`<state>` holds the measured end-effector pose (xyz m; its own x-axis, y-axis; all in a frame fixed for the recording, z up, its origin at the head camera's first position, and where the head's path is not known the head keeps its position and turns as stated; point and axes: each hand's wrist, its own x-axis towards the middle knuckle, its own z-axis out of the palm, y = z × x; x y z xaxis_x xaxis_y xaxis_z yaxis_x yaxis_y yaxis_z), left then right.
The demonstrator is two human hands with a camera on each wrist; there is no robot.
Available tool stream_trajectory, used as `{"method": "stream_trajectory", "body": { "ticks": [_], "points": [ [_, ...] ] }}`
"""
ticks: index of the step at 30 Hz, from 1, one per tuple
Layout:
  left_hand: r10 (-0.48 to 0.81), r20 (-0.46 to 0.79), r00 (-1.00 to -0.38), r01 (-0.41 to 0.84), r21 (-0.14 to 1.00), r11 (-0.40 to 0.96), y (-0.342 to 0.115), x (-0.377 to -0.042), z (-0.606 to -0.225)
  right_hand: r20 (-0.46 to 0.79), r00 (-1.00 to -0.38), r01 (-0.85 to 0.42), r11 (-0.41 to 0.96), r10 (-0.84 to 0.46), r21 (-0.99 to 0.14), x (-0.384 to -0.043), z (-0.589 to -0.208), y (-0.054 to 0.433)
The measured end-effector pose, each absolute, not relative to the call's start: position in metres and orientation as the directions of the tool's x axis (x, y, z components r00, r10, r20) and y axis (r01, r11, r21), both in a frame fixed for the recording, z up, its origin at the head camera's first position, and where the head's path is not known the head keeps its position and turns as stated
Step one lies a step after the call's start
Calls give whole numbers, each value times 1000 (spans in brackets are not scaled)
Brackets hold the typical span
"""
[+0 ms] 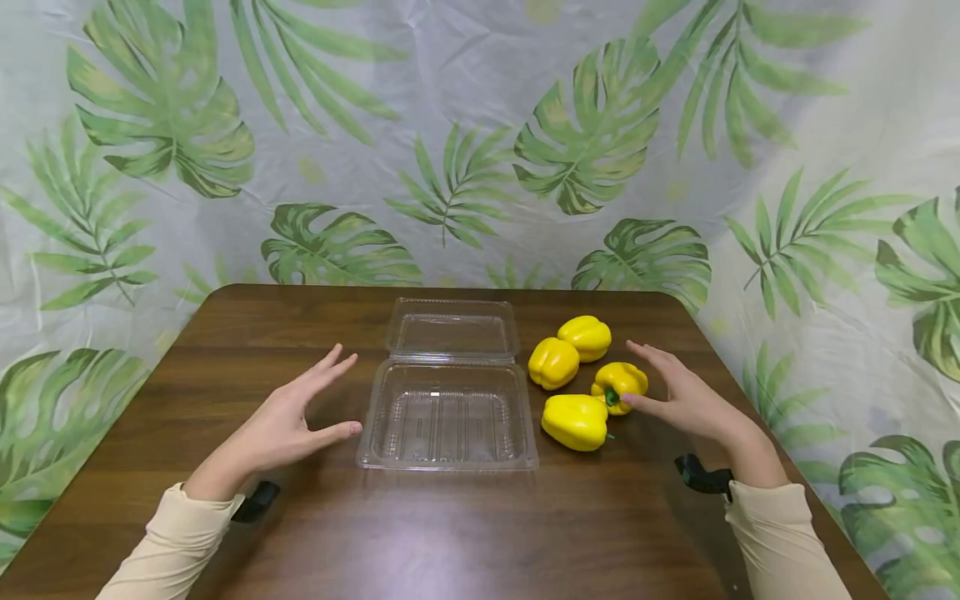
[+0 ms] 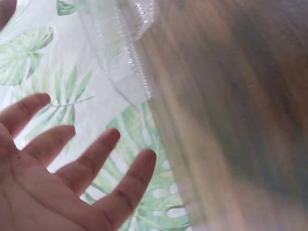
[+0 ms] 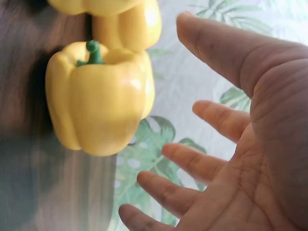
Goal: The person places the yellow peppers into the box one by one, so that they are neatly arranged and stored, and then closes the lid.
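A clear plastic clamshell container (image 1: 450,462) lies with its lid folded back in the middle of the table. To its left my left hand (image 1: 288,421) hovers with spread fingers, holding nothing; the left wrist view shows the fingers (image 2: 130,185) apart from the container (image 2: 137,72). Several yellow bell peppers (image 1: 575,422) are grouped right of the container, some with green stems showing. My right hand (image 1: 693,404) is beside the rightmost pepper (image 1: 628,379), fingers extended. A gap separates that hand from the nearest pepper (image 3: 101,101) in the right wrist view.
The dark wooden table (image 1: 420,533) has its far edge against a leaf-patterned cloth (image 1: 465,108), which also hangs along both sides. A black wrist camera mount (image 1: 703,477) sits under the right wrist, another (image 1: 257,502) under the left.
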<state>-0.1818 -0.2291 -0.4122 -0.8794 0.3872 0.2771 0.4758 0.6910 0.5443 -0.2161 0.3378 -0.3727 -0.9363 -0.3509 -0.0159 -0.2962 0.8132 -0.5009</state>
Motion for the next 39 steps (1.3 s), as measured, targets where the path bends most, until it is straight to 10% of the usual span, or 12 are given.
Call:
{"method": "stream_trajectory", "body": {
  "ticks": [39],
  "points": [
    [489,233,-840,512,638,575,-224,-175,-449,-69,-916,-290,770,-396,-569,-241,-405,355]
  ]
}}
